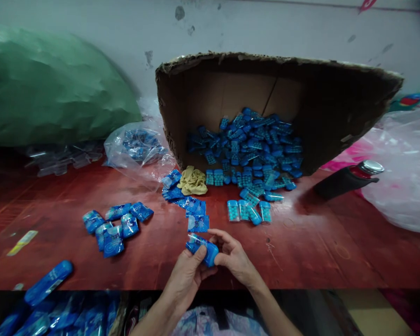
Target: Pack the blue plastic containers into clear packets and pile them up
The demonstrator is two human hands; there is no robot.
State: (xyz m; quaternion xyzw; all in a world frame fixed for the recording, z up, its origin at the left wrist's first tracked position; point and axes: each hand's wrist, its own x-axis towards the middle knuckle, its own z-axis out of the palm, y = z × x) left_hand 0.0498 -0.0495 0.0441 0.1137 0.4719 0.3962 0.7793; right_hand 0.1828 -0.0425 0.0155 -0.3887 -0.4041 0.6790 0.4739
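Observation:
Near the table's front edge, my left hand (191,270) is closed around a small blue container with a printed wrapper (202,248), its thumb lying on top. My right hand (233,254) is curled at the container's right end, thumb against it and index finger arched above. Its other fingers are partly hidden. Just beyond my hands lies a flat blue printed sleeve (198,223), with more blue sleeves (173,186) trailing behind it. To the right stand and lean several clear, blue-capped containers of turquoise beads (233,211). Several wrapped blue pieces (114,241) lie in a group on the left.
A cardboard box (336,112) on its side holds a heap of blue-capped containers (245,140). Around it are a yellow cloth (193,181), a plastic bag (136,149), a dark flask (346,179) and a green sack (56,88). Blue packs (63,312) fill a box below the table (301,252).

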